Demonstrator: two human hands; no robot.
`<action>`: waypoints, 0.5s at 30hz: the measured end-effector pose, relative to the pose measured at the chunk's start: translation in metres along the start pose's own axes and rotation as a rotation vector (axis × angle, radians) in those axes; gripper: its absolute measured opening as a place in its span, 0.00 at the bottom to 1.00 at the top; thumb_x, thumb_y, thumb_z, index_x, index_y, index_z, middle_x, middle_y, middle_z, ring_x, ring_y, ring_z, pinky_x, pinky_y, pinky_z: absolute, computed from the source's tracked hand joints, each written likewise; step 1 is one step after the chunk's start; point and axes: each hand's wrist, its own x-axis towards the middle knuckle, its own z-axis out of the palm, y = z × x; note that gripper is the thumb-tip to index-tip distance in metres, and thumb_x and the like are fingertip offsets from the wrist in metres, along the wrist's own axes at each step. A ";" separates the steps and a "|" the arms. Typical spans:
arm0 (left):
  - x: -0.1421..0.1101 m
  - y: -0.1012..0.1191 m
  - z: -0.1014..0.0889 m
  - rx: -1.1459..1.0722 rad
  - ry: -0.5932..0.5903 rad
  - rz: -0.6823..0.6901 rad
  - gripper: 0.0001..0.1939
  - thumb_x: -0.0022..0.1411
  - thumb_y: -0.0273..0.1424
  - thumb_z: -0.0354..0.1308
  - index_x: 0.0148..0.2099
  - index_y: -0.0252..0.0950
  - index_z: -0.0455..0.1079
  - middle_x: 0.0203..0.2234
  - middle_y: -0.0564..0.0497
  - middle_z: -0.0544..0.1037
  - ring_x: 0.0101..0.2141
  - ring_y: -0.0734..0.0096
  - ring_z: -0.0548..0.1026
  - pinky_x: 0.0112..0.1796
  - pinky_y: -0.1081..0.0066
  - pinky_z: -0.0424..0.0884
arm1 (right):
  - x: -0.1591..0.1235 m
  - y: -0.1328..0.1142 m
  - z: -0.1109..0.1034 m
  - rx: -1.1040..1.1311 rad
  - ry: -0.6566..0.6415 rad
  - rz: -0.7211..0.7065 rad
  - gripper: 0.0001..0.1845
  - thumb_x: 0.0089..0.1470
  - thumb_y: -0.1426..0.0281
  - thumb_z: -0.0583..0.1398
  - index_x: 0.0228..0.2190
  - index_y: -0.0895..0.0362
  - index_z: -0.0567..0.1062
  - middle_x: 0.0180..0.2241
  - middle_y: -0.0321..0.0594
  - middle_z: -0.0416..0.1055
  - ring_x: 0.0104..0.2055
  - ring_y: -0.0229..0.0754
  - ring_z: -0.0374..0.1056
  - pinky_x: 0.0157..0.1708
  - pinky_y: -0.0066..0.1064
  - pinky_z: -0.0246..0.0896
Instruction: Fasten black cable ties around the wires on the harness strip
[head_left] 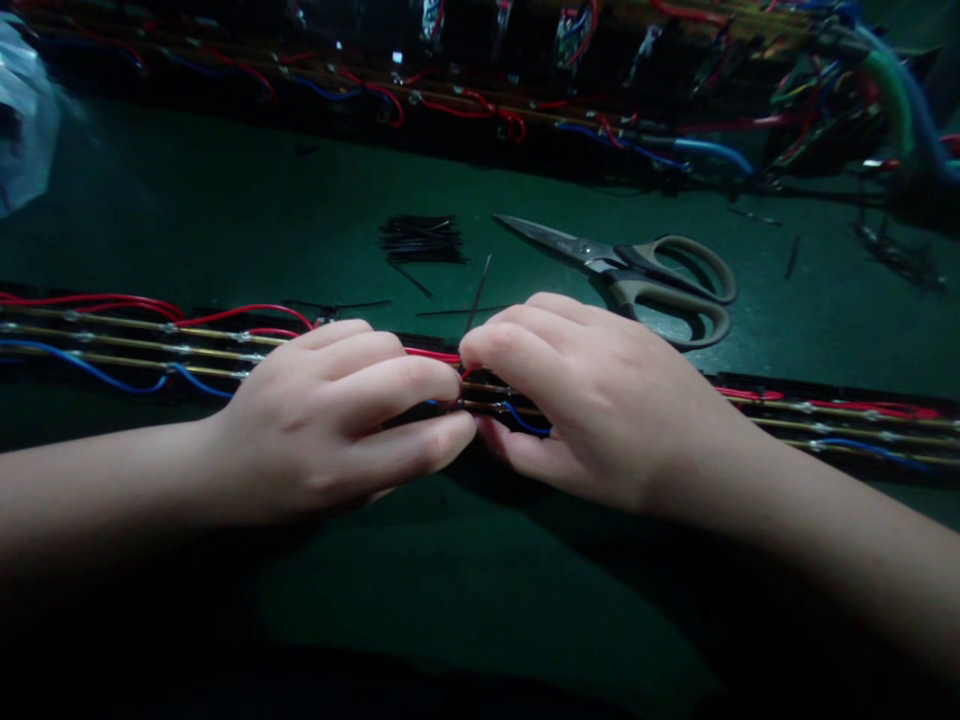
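A long wired strip (120, 345) of brass-coloured rods with red and blue wires crosses the whole view. My left hand (330, 415) is closed over it, with the fingers at its far side and the tips near its middle. Close against it, my right hand (585, 400) is closed at the same spot, thumb and index finger pinched round the strip. A thin black cable tie (480, 290) sticks up beside my right index finger, and its lower end is hidden by the fingers. Just beyond the strip lies a bundle of black cable ties (422, 240).
Scissors (600, 262) with grey-black handles lie beyond my right hand, blades pointing left. Another wired assembly (450, 100) runs along the back of the green table (225, 210). Thick cables (892, 90) stand at the back right, and a clear plastic bag (26, 120) is at the left.
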 end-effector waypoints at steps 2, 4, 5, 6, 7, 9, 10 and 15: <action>0.000 0.000 0.000 0.008 0.000 0.002 0.07 0.71 0.27 0.56 0.48 0.40 0.73 0.40 0.50 0.83 0.31 0.67 0.73 0.31 0.63 0.68 | 0.000 0.000 0.000 0.000 0.001 -0.003 0.11 0.63 0.71 0.58 0.46 0.60 0.74 0.39 0.47 0.77 0.39 0.50 0.69 0.37 0.38 0.63; 0.000 0.000 0.000 0.019 0.004 0.010 0.07 0.71 0.28 0.55 0.47 0.41 0.74 0.40 0.51 0.83 0.30 0.68 0.74 0.31 0.64 0.68 | 0.000 0.000 0.000 -0.003 -0.002 -0.002 0.11 0.63 0.71 0.58 0.46 0.59 0.74 0.39 0.47 0.77 0.39 0.50 0.69 0.37 0.38 0.63; -0.001 -0.001 0.000 0.025 0.005 0.013 0.07 0.72 0.28 0.55 0.47 0.41 0.74 0.40 0.51 0.83 0.30 0.69 0.74 0.31 0.64 0.68 | 0.000 0.000 0.000 -0.004 -0.003 -0.001 0.11 0.63 0.70 0.58 0.46 0.59 0.74 0.39 0.47 0.77 0.39 0.50 0.68 0.37 0.37 0.63; -0.001 -0.001 0.000 0.029 0.006 0.014 0.08 0.72 0.28 0.55 0.47 0.41 0.75 0.40 0.51 0.83 0.30 0.69 0.74 0.31 0.64 0.69 | 0.000 0.000 0.000 -0.005 -0.004 0.000 0.11 0.63 0.70 0.58 0.46 0.59 0.74 0.39 0.47 0.77 0.39 0.49 0.68 0.37 0.37 0.63; -0.001 -0.001 0.001 0.032 0.009 0.014 0.08 0.71 0.28 0.55 0.47 0.41 0.75 0.39 0.51 0.83 0.30 0.69 0.74 0.31 0.65 0.69 | 0.000 0.000 0.000 -0.006 -0.003 0.000 0.10 0.63 0.70 0.58 0.46 0.58 0.74 0.39 0.47 0.77 0.39 0.49 0.68 0.37 0.37 0.62; 0.000 0.000 0.001 0.030 0.014 0.009 0.07 0.71 0.28 0.56 0.47 0.41 0.75 0.39 0.51 0.83 0.30 0.69 0.74 0.31 0.65 0.69 | 0.000 0.000 -0.001 -0.004 -0.001 0.002 0.10 0.63 0.70 0.58 0.46 0.58 0.74 0.39 0.46 0.77 0.39 0.49 0.68 0.37 0.37 0.63; 0.000 0.000 0.001 0.027 0.016 0.005 0.07 0.71 0.27 0.56 0.47 0.41 0.75 0.39 0.51 0.83 0.30 0.69 0.74 0.31 0.65 0.69 | 0.000 0.000 -0.001 -0.003 -0.001 0.002 0.10 0.63 0.70 0.59 0.46 0.58 0.74 0.39 0.47 0.77 0.39 0.49 0.69 0.37 0.37 0.63; 0.000 0.001 0.002 0.018 0.024 -0.005 0.07 0.71 0.27 0.56 0.46 0.41 0.75 0.39 0.50 0.83 0.30 0.68 0.73 0.32 0.65 0.68 | 0.000 0.000 -0.001 -0.001 -0.001 -0.006 0.10 0.63 0.71 0.58 0.45 0.59 0.75 0.38 0.47 0.77 0.39 0.50 0.69 0.37 0.37 0.63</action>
